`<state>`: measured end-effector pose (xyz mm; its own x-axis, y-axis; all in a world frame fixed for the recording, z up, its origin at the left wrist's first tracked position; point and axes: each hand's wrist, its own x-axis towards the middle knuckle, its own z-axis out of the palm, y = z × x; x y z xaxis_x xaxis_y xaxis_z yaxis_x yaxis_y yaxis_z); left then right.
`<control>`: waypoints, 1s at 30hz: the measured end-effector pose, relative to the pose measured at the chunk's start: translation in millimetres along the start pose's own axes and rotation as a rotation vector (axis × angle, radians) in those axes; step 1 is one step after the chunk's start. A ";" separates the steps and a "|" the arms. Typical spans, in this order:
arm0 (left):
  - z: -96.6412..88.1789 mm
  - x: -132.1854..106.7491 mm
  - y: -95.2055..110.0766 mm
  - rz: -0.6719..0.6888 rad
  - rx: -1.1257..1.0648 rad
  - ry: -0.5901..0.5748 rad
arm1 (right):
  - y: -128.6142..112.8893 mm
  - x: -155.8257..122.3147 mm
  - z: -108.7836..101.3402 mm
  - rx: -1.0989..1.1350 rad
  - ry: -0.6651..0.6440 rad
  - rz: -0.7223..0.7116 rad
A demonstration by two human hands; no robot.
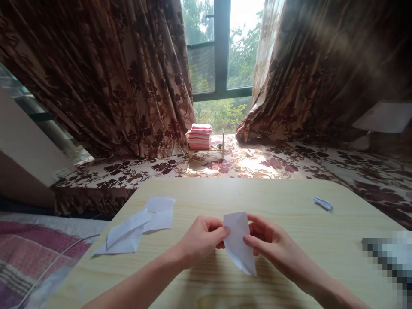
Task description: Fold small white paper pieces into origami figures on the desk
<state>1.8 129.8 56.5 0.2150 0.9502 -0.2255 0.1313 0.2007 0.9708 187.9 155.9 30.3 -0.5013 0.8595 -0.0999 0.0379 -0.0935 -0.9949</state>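
Note:
Between my two hands, a white piece of paper (238, 242) is held up above the light wooden table (154, 283). My left hand (206, 236) pinches its left edge, thumb in front and fingers behind. On the other edge, my right hand (265, 236) grips it the same way. The lower end of the paper curls and hangs toward me. To the left on the table lie several loose white paper sheets (128, 236), some overlapping and one folded. A small folded paper piece (322, 204) rests at the far right of the table.
A pixelated object (391, 257) sits at the table's right edge. Beyond the table, a small rack (222, 148) with stacked red-and-white striped cloths (199, 137) stands on the floral window ledge (161, 167). A white cable (61, 262) runs along the left side.

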 end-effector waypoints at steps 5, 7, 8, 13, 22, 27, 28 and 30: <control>-3.3 -7.2 -4.0 -0.015 0.156 -0.071 | 8.5 -0.3 -3.0 -0.067 0.032 -0.014; -4.6 -8.8 -3.7 0.013 0.226 -0.053 | 8.2 -1.9 -1.4 -0.119 0.037 -0.021; -5.1 -9.3 -3.5 0.017 0.255 -0.045 | 7.2 -2.7 -0.2 -0.148 0.047 -0.026; -4.3 -9.7 -5.3 0.012 0.344 -0.028 | 2.0 -5.1 4.9 -0.248 0.083 -0.054; 5.8 -6.1 -14.0 0.095 0.313 0.147 | 5.5 -4.7 6.1 -0.320 0.068 -0.054; 5.1 -6.8 -12.5 0.063 0.274 0.091 | 6.2 -5.1 8.0 -0.319 0.078 -0.090; 4.9 -6.9 -12.4 0.057 0.269 0.091 | 5.7 -5.3 8.5 -0.321 0.085 -0.100; 4.6 -7.2 -12.6 0.044 0.251 0.109 | 4.1 -6.0 9.3 -0.350 0.098 -0.106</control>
<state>3.0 119.3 45.5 0.1223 0.9794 -0.1606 0.3631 0.1065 0.9257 183.0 145.7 27.0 -0.4337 0.9008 0.0199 0.2922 0.1615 -0.9426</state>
